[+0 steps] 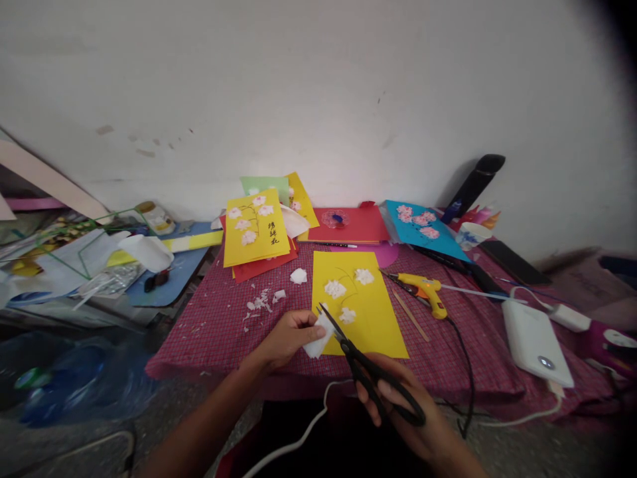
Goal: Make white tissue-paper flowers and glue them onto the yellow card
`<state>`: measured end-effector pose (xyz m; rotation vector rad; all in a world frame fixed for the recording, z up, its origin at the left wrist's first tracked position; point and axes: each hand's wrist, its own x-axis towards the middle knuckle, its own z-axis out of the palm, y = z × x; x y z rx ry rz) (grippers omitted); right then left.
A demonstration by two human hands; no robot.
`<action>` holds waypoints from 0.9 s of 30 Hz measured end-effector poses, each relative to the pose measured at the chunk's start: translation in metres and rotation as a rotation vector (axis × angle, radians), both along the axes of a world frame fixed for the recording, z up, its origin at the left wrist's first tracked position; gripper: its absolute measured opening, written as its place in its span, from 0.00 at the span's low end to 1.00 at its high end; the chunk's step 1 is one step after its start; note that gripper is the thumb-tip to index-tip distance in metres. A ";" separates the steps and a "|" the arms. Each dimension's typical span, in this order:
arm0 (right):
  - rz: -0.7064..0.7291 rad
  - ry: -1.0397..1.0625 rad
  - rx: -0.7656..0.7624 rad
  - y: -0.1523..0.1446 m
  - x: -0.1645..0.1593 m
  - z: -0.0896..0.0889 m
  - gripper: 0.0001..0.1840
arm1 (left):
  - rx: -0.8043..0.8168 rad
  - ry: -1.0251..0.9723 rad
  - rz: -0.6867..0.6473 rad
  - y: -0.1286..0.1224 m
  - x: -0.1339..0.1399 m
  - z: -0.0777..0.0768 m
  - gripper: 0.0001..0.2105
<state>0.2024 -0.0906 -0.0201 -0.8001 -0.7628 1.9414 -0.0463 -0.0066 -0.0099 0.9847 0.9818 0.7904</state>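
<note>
My left hand (293, 337) pinches a folded piece of white tissue paper (315, 345) above the front left edge of a yellow sheet (381, 325). In my right hand (405, 398) is a pair of black scissors (365, 365), fingers in the handle loops. The blades are slightly apart and lie at the paper's upper edge; whether they touch it I cannot tell. White paper flowers (335, 289) sit on the yellow sheet along thin drawn stems. Left of the sheet are a small white paper stack (298, 275) and white paper scraps (261, 301).
A yellow glue gun (428, 292) and a wooden stick (411, 315) lie right of the sheet. Farther right is a white power bank (537, 345) with cables. Finished-looking flower cards (256, 229) and a blue card (428, 229) stand at the back. A black bottle (475, 182) leans by the wall.
</note>
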 end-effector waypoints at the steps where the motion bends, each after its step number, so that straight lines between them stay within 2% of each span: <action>1: 0.003 0.000 0.002 0.000 0.000 0.001 0.26 | 0.002 0.005 -0.003 0.000 0.000 0.001 0.20; 14: 0.002 0.001 -0.052 0.004 -0.001 0.009 0.27 | 0.007 0.031 -0.020 0.000 -0.003 0.004 0.20; 18: -0.021 -0.023 -0.003 0.005 0.006 0.013 0.27 | 0.011 0.033 -0.011 0.000 -0.005 0.004 0.20; 23: -0.040 -0.133 0.109 0.001 0.022 0.016 0.25 | -0.006 -0.049 0.130 0.002 -0.002 -0.002 0.20; 27: -0.003 -0.221 0.113 -0.005 0.030 0.014 0.26 | -0.006 -0.096 0.212 0.005 0.006 -0.005 0.21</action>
